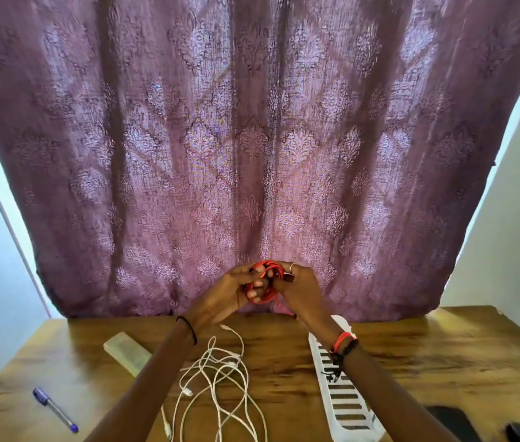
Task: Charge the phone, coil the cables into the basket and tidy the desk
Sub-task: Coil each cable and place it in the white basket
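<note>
A red cable [266, 282] is wound into a small coil, held up in front of the purple curtain above the far edge of the desk. My left hand [225, 296] grips the coil from the left, fingers curled through its loops. My right hand [298, 287] pinches the coil's right side; a loose red end hangs below it. Tangled white cables [223, 378] lie loose on the wooden desk [443, 362] beneath my forearms. The white slotted basket [344, 400] lies on the desk at the right, partly under my right wrist.
A pale rectangular block [126, 350] lies left of the white cables. A blue pen [54, 409] sits near the desk's front left. Dark objects [453, 419] show at the bottom right corner. The curtain [252, 138] hangs behind the desk's far edge.
</note>
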`<state>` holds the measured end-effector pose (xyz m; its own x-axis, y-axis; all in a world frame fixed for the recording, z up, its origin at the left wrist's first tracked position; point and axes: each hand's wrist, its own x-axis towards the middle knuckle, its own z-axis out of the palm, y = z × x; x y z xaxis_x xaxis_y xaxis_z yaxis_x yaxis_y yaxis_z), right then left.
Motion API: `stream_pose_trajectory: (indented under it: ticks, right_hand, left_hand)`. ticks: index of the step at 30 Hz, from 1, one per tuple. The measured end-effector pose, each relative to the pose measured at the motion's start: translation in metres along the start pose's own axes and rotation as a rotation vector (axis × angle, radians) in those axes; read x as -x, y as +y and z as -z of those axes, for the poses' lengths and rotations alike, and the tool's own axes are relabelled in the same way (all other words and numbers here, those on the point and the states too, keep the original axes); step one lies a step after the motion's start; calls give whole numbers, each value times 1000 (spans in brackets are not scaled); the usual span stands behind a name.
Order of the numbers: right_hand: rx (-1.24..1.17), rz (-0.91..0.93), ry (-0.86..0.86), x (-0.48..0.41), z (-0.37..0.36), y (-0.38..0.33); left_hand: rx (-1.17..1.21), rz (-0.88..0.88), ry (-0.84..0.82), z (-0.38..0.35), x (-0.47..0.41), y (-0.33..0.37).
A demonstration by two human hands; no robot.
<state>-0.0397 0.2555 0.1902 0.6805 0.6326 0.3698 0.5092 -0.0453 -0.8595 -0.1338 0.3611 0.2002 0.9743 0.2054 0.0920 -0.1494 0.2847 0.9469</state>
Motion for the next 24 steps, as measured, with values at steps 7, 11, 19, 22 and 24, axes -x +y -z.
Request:
stream_pose_trajectory:
  ticks: [7, 11, 19, 22, 24]
  right_hand:
    - [-22, -89, -16, -9, -1, 0]
    - [-88, -171, -40, -13, -1, 1]
    - [-539, -414, -106, -17, 9, -14]
    - [-710, -553, -291, -20, 18, -14]
    - [-786, -612, -369, -20, 23, -13]
  left_hand:
    - [-52, -10, 19, 18, -3, -6]
    - [-148, -11, 58, 16, -2, 1]
    - [-328, -54, 62, 18, -7, 9]
    - [-277, -56, 39, 19, -9, 10]
    - [-233, -57, 27, 22, -10, 8]
